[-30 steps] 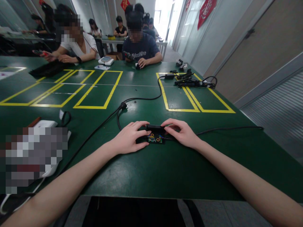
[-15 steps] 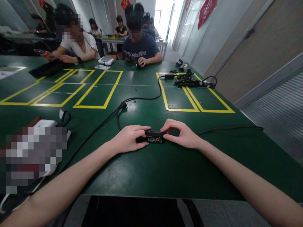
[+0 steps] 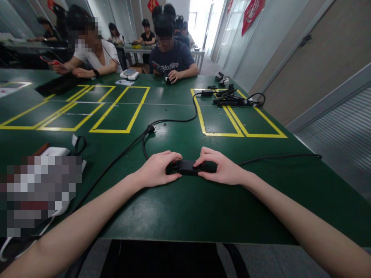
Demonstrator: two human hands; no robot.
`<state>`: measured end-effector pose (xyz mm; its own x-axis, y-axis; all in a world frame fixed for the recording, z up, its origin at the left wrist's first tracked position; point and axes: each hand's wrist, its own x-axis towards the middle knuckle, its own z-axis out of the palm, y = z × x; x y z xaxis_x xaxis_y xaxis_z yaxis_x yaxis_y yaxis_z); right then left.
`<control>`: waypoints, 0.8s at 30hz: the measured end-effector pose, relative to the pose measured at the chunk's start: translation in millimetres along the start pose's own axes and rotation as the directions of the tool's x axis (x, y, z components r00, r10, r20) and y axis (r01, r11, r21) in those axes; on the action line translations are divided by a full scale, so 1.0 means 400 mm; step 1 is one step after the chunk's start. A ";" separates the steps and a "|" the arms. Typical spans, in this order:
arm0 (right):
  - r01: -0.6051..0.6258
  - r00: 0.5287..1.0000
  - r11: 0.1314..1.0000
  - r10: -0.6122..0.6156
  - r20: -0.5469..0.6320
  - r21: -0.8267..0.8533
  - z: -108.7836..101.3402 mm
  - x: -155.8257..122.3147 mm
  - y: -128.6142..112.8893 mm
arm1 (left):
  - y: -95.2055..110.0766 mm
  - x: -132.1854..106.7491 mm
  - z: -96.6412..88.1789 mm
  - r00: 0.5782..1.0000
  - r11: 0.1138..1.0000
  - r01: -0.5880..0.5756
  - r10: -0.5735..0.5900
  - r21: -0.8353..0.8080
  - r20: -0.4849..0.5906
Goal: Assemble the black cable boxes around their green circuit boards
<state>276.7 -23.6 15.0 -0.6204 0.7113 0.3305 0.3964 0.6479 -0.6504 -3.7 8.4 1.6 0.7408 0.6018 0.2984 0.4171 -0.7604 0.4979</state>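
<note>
A small black power adapter [image 3: 188,167] lies on the green table in front of me, its dark cover facing up over the circuit board. My left hand [image 3: 160,168] grips its left end, thumb at the near edge and fingers at the far edge. On the other end, my right hand [image 3: 222,166] has its thumb on the near side and a fingertip on top of the cover. A black cable [image 3: 255,158] runs off to the right from behind my right hand. Another cable with a plug [image 3: 150,129] lies beyond my left hand.
Yellow tape outlines [image 3: 124,131] mark the green table [image 3: 185,212]. Bundled black adapters and cables [image 3: 237,99] lie at the far right. A blurred-out bundle [image 3: 43,189] sits at the left. Two people work across the table, one holding a screwdriver-like tool [image 3: 158,68].
The cover has tilted down flat over the adapter, hiding the circuit board that showed before. My right fingers have shifted onto the top and near side.
</note>
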 end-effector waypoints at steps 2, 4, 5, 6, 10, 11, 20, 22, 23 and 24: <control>0.002 1.000 1.000 -0.002 0.001 -0.003 0.001 -0.001 0.000 | -0.002 0.001 -0.001 0.999 0.999 -0.039 0.039 0.015 0.012; 0.003 1.000 1.000 -0.003 0.006 -0.009 0.002 -0.001 -0.001 | -0.005 0.002 0.000 0.997 0.997 -0.071 0.071 0.018 0.012; 0.004 1.000 1.000 -0.004 0.011 -0.015 0.002 -0.001 -0.001 | -0.007 0.002 0.000 0.997 0.997 -0.080 0.080 0.016 0.011; 0.006 1.000 1.000 -0.005 0.014 -0.022 0.001 -0.001 -0.002 | -0.008 0.002 0.001 0.997 0.996 -0.083 0.083 0.014 0.009; 0.006 0.999 0.999 -0.004 0.034 -0.038 0.000 -0.001 -0.005 | -0.008 0.002 0.001 0.998 0.998 -0.067 0.067 0.003 0.014; 0.006 0.999 0.999 -0.004 0.038 -0.041 -0.001 0.000 -0.006 | -0.007 0.002 0.001 0.998 0.998 -0.063 0.063 0.000 0.015; 0.075 0.997 0.986 -0.072 0.030 -0.147 0.006 -0.002 -0.003 | -0.005 0.001 0.004 0.997 0.997 -0.071 0.071 -0.028 -0.009; 0.092 0.996 0.983 -0.090 0.022 -0.157 0.009 -0.004 -0.001 | -0.006 0.000 0.005 0.997 0.996 -0.079 0.079 -0.031 -0.021; 0.101 0.995 0.982 -0.100 0.019 -0.161 0.010 -0.005 0.000 | -0.006 -0.001 0.005 0.996 0.996 -0.085 0.084 -0.031 -0.025; 0.111 0.994 0.980 -0.109 0.017 -0.167 0.011 -0.005 0.001 | -0.006 -0.001 0.005 0.996 0.995 -0.091 0.090 -0.031 -0.029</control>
<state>275.3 -25.9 11.1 -0.6717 0.6312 0.3878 0.4325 0.7591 -0.4865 -3.9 9.5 -1.5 0.7598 0.5377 0.3655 0.3313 -0.8040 0.4938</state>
